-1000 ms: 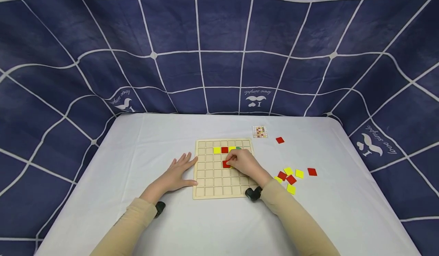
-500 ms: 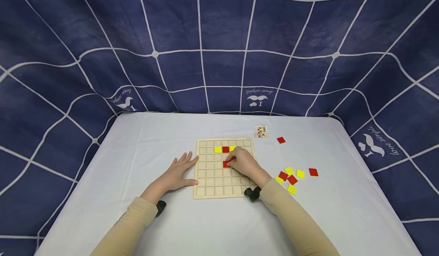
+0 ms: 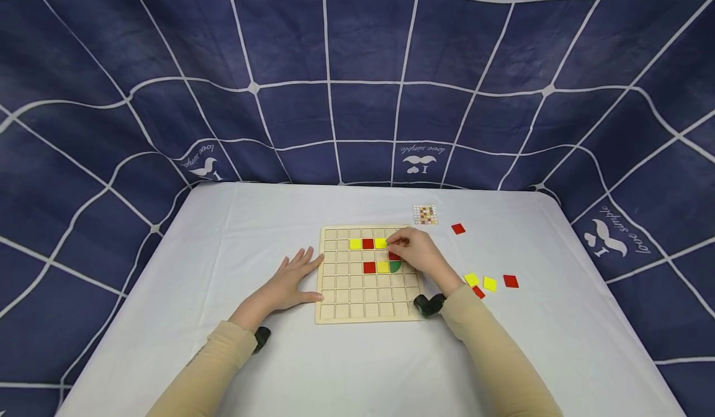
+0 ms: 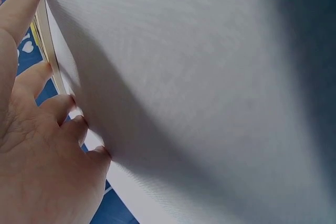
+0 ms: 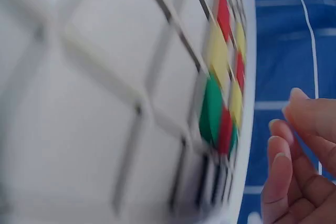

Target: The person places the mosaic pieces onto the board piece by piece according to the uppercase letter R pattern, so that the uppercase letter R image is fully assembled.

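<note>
A wooden grid board (image 3: 342, 293) lies on the white table. My left hand (image 3: 290, 283) is spread at its left side, with thumb and forefinger touching the edge; the left wrist view shows these fingers (image 4: 34, 80) along the rim. Over the board's back right hovers my right hand (image 3: 416, 248), fingers bent loosely, nothing between thumb and fingertips in the right wrist view. One row holds a red tile (image 3: 369, 268), a yellow tile (image 3: 382, 267) and a green rounded piece (image 3: 395, 266). Another red tile (image 5: 224, 132) sits behind the green piece, partly under the hand in the head view.
Farther back on the board are a yellow tile (image 3: 355, 244), a red tile (image 3: 367, 244) and a second yellow tile (image 3: 380, 243). A small pattern card (image 3: 426, 214) lies behind the board. Loose yellow tiles (image 3: 490, 283) and red tiles (image 3: 511, 281) lie to the right.
My right hand has left the red tile in the front row and moved right and back, uncovering the yellow tile and green piece beside it. My left hand stays put.
</note>
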A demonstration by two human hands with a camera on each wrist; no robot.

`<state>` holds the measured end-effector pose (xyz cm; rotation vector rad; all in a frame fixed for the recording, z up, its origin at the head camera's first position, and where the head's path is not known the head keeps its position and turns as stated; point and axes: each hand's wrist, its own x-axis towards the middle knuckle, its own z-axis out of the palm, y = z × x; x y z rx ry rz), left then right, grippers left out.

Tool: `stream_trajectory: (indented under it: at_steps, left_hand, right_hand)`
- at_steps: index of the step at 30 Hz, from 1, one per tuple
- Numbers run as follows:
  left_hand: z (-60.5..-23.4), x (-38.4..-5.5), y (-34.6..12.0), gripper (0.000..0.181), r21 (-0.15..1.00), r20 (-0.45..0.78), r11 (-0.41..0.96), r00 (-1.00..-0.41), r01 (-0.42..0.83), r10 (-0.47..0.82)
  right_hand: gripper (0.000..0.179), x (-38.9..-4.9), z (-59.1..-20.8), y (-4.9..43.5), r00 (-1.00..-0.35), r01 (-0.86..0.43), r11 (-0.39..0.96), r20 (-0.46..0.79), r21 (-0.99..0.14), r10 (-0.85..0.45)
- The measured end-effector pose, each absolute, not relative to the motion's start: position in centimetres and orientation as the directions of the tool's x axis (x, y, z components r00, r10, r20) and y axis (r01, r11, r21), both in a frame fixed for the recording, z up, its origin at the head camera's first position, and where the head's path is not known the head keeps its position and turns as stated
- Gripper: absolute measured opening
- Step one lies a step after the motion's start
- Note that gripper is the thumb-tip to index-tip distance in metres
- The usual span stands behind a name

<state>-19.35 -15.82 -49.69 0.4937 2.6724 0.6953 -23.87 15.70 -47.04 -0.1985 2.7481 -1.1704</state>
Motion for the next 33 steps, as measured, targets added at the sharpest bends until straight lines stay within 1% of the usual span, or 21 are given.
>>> stream_trajectory:
  at_steps: [5,10,15,19,24,27,30,33]
  left_hand:
    - [-49.8,-19.4,-16.0,0.096,0.522,-0.23,0.816,-0.881,0.247,0.414]
    - [-49.7,-19.4,-16.1,0.095,0.524,-0.228,0.815,-0.882,0.246,0.413]
    - [-49.6,-19.4,-16.1,0.095,0.529,-0.233,0.814,-0.88,0.242,0.413]
    - [-49.6,-19.5,-16.0,0.095,0.524,-0.235,0.816,-0.881,0.242,0.412]
    - [-49.6,-19.4,-16.0,0.094,0.532,-0.234,0.812,-0.879,0.241,0.415]
    - [-49.7,-19.4,-16.0,0.094,0.535,-0.236,0.81,-0.878,0.24,0.416]
    - [-49.7,-19.3,-16.0,0.094,0.533,-0.235,0.811,-0.879,0.24,0.415]
    - [-49.7,-19.3,-16.0,0.094,0.532,-0.234,0.812,-0.88,0.24,0.413]
  right_hand:
    - [0.018,-25.3,-46.5,19.2,-0.999,0.01,0.674,-0.034,-0.738,-0.022]
    - [0.023,-26.2,-46.5,22.8,-0.991,0.084,0.659,0.004,-0.748,0.131]
    - [0.032,-26.4,-46.7,25.6,-0.962,0.22,0.647,-0.052,-0.73,0.268]
    - [0.041,-26.7,-47.4,27.1,-0.932,0.318,0.623,-0.114,-0.715,0.344]
    - [0.048,-27.0,-48.1,27.7,-0.913,0.38,0.624,-0.167,-0.683,0.373]
    - [0.051,-27.3,-48.4,27.8,-0.911,0.399,0.649,-0.198,-0.647,0.362]
    - [0.051,-27.6,-48.5,27.8,-0.917,0.392,0.688,-0.203,-0.61,0.343]
    - [0.046,-27.8,-48.6,27.6,-0.921,0.384,0.71,-0.194,-0.59,0.337]
